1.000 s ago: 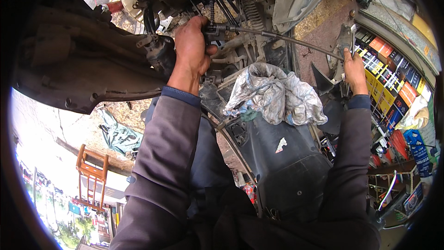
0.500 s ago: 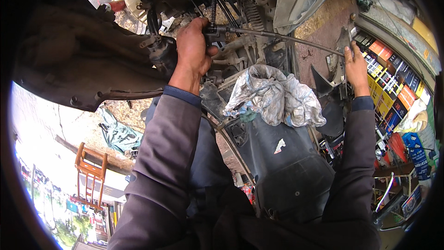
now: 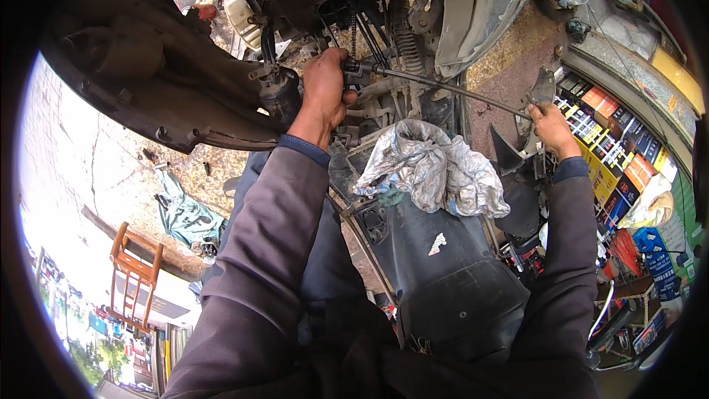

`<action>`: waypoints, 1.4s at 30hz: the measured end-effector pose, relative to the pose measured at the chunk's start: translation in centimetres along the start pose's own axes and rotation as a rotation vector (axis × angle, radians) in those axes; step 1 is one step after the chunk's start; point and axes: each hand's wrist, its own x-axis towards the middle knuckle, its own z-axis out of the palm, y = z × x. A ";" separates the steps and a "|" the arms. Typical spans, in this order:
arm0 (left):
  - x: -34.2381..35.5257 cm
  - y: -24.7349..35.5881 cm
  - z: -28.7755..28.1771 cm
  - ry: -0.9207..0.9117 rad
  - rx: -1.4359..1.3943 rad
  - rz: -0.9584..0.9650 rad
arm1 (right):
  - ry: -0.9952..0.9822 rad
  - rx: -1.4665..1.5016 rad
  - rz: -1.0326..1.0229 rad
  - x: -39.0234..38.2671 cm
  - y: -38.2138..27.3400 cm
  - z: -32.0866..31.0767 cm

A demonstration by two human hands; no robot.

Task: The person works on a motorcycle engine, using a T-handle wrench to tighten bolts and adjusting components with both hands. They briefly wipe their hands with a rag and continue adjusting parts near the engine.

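Observation:
A long, thin metal rod (image 3: 461, 91) runs rightward from a dark metal fitting (image 3: 358, 72) among the uncovered vehicle parts. My left hand (image 3: 323, 92) is closed around the fitting at the rod's near-left end, its palm and thumb partly hiding what it grips. The fingers of my right hand (image 3: 550, 128) are closed on the rod's far right end. Just below the rod lies a crumpled, stained whitish cloth (image 3: 432, 170), draped over a black plastic body panel (image 3: 458, 281). A coil spring (image 3: 406, 48) and several dark cables show behind the fitting.
A large dark plastic cover (image 3: 148, 96) spans the upper left. Stacked coloured boxes (image 3: 613, 137) stand along the right side. A grey fender panel (image 3: 480, 15) juts in above the rod. On the left are a brown wooden chair (image 3: 136, 273) and a greenish cloth (image 3: 188, 210) on the ground.
My right hand has gone from loosely spread fingers at the rod's end to a closed grip on it. My left hand stays on the fitting. The whole view has shifted slightly.

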 end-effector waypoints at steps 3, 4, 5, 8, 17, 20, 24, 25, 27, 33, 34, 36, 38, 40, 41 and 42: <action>0.0 -0.2 0.0 -0.010 0.030 0.018 | -0.145 0.084 0.112 -0.4 -0.7 -0.8; 0.1 -0.2 0.0 0.000 0.027 0.008 | -0.153 0.107 0.129 -0.5 -0.9 -0.9; 0.2 -0.3 -0.1 -0.003 0.025 0.014 | -0.163 0.134 0.163 -0.6 -1.1 -1.0; 0.3 -0.3 -0.2 -0.013 0.015 0.018 | -0.145 0.146 0.156 -0.8 -1.5 -1.1; -0.1 0.0 0.1 0.002 0.003 -0.001 | -0.067 0.076 0.045 0.0 -0.7 -0.6; 0.1 -0.1 -0.1 -0.001 0.013 0.020 | -0.096 -0.003 0.000 0.4 -0.8 -1.1; 0.3 -0.3 -0.2 0.002 0.022 0.025 | -0.252 0.001 0.112 0.6 -1.3 -2.1; 0.3 -0.3 -0.1 0.001 0.013 0.023 | -0.272 0.004 0.117 0.5 -1.4 -2.2; 0.1 -0.2 0.0 0.017 0.006 0.026 | -0.282 0.006 0.130 0.5 -1.7 -2.4; -0.5 0.3 0.3 0.007 0.016 0.009 | -0.248 -0.006 0.128 0.6 -1.6 -1.9; -0.5 0.3 0.3 0.002 0.006 0.004 | -0.243 -0.008 0.125 0.6 -1.5 -1.8; -0.4 0.2 0.3 0.012 0.000 -0.009 | -0.195 -0.009 0.086 0.5 -1.5 -1.7; -0.2 0.1 0.3 0.014 -0.008 -0.012 | -0.112 0.017 0.065 0.3 -1.6 -1.7; -0.1 0.0 0.2 0.019 -0.003 -0.010 | -0.107 -0.047 0.075 0.3 -1.9 -1.9; 0.0 0.0 0.1 0.021 0.003 -0.007 | -0.095 -0.050 0.081 0.3 -2.1 -1.9; 0.0 -0.1 0.1 0.033 0.011 -0.003 | -0.078 -0.059 0.115 0.2 -2.2 -2.0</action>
